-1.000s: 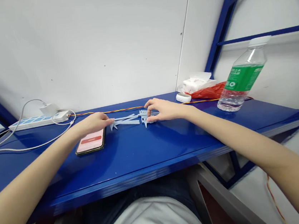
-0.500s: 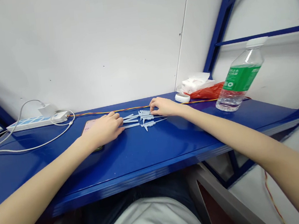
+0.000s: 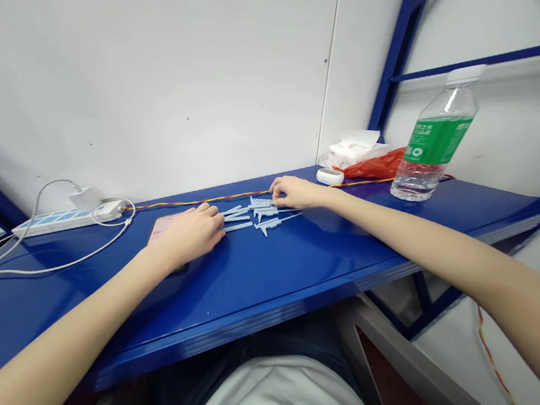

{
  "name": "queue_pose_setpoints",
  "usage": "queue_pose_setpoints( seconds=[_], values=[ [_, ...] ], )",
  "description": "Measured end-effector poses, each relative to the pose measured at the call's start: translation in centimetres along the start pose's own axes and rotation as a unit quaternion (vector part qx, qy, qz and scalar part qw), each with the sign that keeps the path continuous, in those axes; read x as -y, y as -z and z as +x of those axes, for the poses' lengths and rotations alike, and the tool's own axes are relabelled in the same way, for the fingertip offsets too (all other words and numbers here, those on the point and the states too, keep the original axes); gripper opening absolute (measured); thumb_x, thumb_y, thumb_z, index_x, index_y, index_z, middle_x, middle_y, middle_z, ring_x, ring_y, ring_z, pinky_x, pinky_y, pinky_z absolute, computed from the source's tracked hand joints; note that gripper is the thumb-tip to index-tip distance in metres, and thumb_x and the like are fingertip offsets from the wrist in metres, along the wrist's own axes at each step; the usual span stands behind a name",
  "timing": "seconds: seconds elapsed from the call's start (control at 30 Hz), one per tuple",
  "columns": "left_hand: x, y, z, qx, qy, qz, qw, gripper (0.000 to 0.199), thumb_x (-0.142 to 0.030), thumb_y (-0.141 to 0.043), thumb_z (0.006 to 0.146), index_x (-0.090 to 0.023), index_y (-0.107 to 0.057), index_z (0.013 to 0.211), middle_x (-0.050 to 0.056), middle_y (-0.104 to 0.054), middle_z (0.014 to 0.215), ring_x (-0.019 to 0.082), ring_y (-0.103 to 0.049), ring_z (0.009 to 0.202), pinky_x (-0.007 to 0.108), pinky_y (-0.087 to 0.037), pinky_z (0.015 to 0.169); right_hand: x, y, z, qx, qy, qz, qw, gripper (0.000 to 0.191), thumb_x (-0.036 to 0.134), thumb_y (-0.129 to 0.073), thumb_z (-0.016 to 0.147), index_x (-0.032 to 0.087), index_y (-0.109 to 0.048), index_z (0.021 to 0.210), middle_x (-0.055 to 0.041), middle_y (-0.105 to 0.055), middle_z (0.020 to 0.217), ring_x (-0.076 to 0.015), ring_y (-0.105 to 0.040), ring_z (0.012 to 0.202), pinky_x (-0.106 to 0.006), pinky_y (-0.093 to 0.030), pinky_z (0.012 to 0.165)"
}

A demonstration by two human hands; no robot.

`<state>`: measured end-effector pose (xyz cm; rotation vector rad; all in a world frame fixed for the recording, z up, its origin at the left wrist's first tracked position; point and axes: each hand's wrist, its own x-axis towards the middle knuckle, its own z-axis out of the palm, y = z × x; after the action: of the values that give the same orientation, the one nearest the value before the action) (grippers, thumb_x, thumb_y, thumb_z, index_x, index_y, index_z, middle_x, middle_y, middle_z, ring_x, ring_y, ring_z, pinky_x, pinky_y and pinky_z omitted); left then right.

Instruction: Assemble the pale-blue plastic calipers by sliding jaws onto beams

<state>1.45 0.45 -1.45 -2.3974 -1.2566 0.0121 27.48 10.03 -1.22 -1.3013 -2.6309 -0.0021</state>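
Several small light-blue calipers [image 3: 267, 225] lie in a loose group on the blue table [image 3: 259, 275], their jaws near the middle. My left hand [image 3: 197, 229] rests palm down at the left ends of the pieces, partly over a phone [image 3: 163, 225] with a lit pink screen; what its fingertips hold, if anything, is hidden. At the right side of the group is my right hand [image 3: 293, 193], thumb and fingers curled together at the rear calipers. Whatever sits between those fingertips is too small to make out.
A power strip [image 3: 65, 220] with a charger and white cable is at the left. Red-yellow wires [image 3: 172, 204] run along the back. At the right are a white device [image 3: 330, 176], tissues [image 3: 354, 149], a red bag [image 3: 376, 166] and a bottle [image 3: 434, 145].
My right hand has shifted very slightly at the rear calipers, and its thumb and fingers look a little closer together. My left hand stays where it was.
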Motion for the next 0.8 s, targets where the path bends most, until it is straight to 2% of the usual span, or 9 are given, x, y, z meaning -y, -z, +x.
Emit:
queue_pose_setpoints(
  seconds=[0.33,0.5,0.7,0.8],
  values=[
    [-0.07,0.14,0.0,0.013,0.0,0.002,1.0,0.027,-0.031,-0.039,0.091,-0.017,-0.062,0.089,0.008,-0.062,0.093,0.025,-0.058,0.098,0.036,-0.047,0.082,-0.31,0.23,-0.05,0.007,0.021,0.015,1.0,0.008,0.021,-0.058,0.075,0.018,-0.065,0.076,-0.0084,-0.061,0.107,-0.0208,-0.056,0.096,-0.031,-0.041,0.084],
    [-0.08,0.12,0.08,0.015,0.0,0.001,1.0,0.026,-0.031,-0.039,0.091,-0.018,-0.061,0.088,0.008,-0.062,0.093,0.024,-0.059,0.092,0.034,-0.047,0.078,-0.51,0.31,-0.09,0.018,0.035,0.02,0.999,0.011,0.024,-0.056,0.077,0.019,-0.065,0.079,-0.0083,-0.061,0.104,-0.0211,-0.055,0.095,-0.032,-0.041,0.083],
    [-0.04,0.04,0.1,0.014,-0.001,0.005,1.0,0.027,-0.027,-0.036,0.091,-0.018,-0.061,0.087,0.007,-0.061,0.09,0.023,-0.059,0.091,0.033,-0.046,0.075,-0.44,0.26,-0.09,0.016,0.01,0.011,1.0,0.012,0.027,-0.056,0.078,0.018,-0.064,0.078,-0.0086,-0.061,0.104,-0.0213,-0.056,0.093,-0.032,-0.042,0.082],
    [-0.01,-0.02,0.11,0.013,0.001,0.005,1.0,0.029,-0.025,-0.033,0.092,-0.018,-0.061,0.085,0.007,-0.061,0.088,0.022,-0.059,0.088,0.033,-0.046,0.072,-0.25,0.4,-0.27,0.011,0.028,0.005,1.0,0.012,0.027,-0.055,0.079,0.018,-0.065,0.08,-0.0087,-0.06,0.104,-0.0216,-0.055,0.094,-0.032,-0.041,0.083]
  ],
)
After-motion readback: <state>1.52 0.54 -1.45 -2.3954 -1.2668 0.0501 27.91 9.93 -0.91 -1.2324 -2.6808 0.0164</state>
